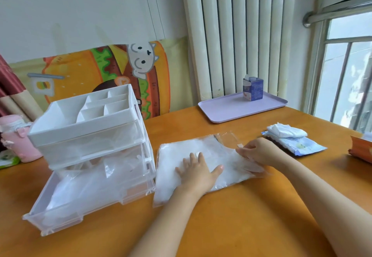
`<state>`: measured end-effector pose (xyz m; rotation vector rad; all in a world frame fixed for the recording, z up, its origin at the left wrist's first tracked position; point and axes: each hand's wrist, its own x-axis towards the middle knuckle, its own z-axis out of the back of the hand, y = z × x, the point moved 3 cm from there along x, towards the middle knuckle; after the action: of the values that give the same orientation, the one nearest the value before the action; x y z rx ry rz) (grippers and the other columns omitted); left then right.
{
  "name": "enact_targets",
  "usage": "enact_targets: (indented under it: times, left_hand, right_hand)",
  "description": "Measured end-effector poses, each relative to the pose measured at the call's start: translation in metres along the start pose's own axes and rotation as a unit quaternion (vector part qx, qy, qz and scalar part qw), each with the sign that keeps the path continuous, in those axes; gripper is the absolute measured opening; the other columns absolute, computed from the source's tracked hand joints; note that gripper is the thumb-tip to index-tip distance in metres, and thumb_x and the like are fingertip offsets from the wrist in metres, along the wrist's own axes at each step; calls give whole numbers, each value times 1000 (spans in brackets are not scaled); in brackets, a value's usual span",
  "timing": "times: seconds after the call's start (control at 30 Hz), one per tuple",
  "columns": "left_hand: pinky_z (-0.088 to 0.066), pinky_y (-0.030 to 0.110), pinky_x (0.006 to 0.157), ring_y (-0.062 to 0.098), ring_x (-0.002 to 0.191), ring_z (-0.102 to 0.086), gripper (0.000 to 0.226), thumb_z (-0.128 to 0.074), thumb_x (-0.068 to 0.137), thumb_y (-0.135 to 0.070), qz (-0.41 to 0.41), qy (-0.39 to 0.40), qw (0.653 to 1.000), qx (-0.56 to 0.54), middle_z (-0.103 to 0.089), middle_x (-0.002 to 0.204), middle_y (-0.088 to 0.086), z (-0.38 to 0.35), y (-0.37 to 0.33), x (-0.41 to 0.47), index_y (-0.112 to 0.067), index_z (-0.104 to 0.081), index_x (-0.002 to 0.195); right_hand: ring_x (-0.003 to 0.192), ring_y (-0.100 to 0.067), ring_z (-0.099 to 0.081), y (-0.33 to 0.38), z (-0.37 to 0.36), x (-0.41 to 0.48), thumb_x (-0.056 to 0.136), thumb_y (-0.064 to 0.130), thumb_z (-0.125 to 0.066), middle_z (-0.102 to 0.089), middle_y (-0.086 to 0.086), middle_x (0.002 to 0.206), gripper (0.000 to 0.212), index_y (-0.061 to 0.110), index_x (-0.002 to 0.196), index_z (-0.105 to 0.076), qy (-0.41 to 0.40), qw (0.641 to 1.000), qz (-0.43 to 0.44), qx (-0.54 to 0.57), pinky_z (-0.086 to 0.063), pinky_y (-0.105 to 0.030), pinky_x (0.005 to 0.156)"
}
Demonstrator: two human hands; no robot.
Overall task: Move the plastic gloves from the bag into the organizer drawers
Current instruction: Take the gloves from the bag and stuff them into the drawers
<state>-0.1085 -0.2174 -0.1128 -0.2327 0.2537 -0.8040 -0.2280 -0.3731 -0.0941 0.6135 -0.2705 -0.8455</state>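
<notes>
- The bag [225, 138] is laid flat on the counter [251, 216], just beside the organizer [90, 133]. A white stack of plastic gloves [175, 178] is seen through its clear film.
- The left hand [198, 171] is pressed palm-down on the bag, with its fingers straight and slightly spread. Nothing is gripped by it.
- The right hand [259, 152] is placed at the bag's open end with its fingers curled, and the film is pinched there near a small tape tab.
- 1 drawer [50, 214], the lowest, is pulled out of the organizer, and crumpled translucent plastic is seen inside it.
- A purple tray [225, 113] carrying a small carton [253, 89] is set at the counter's far edge.
- A wipes pack [302, 146] is laid to the right of the bag, and a pink bottle [16, 137] is stood at the far left.
</notes>
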Motion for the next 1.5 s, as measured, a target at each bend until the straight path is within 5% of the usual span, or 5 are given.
enact_targets:
  times: [0.67, 0.93, 1.07, 1.23, 1.5]
  left_hand:
    - [6, 57, 113, 33, 148, 6, 79, -16, 95, -66, 18, -26, 999, 8, 3, 161, 12, -15, 3, 2, -16, -3, 155]
    - [-2, 51, 116, 28, 147, -8, 75, -24, 96, -63, -4, -62, 997, -36, -14, 160, 8, -11, 1, 1, -14, -20, 152]
    - [-35, 22, 104, 12, 131, -45, 69, -55, 83, -63, -113, -78, 890, -435, -53, 138, -4, 8, -14, -5, -17, -52, 133]
    - [-56, 36, 82, 23, 100, -67, 106, -72, 44, -79, -61, 100, 728, -675, -64, 116, 7, 14, -30, -9, -10, -60, 123]
    - [-56, 23, 71, 18, 80, -69, 9, -65, 89, -13, -34, 25, 671, -741, -73, 86, 7, 22, -19, -5, -7, -71, 93]
  right_hand:
    - [54, -13, -45, 8, 25, -21, 73, 31, -80, -54, 0, 55, 32, 11, 57, -60, -131, 985, -1, 116, -29, -24, 48]
    - [67, -9, -64, 18, 36, -32, 90, 19, -60, -63, 2, 61, 22, 12, 71, -51, -13, 760, 22, 649, -55, -24, 67]
    - [79, -14, -71, 33, 33, -43, 93, 25, -50, -73, -8, 89, 35, 4, 80, -75, 110, 720, 36, 684, -58, -24, 64]
    - [95, -24, -70, 47, 25, -49, 97, 19, -41, -70, -17, 105, 35, -7, 89, -64, 181, 705, 84, 681, -59, -31, 75]
    - [70, -12, -67, 45, 10, -42, 86, 14, -59, -63, -6, 72, 18, 8, 72, -51, 149, 738, 65, 655, -58, -23, 67]
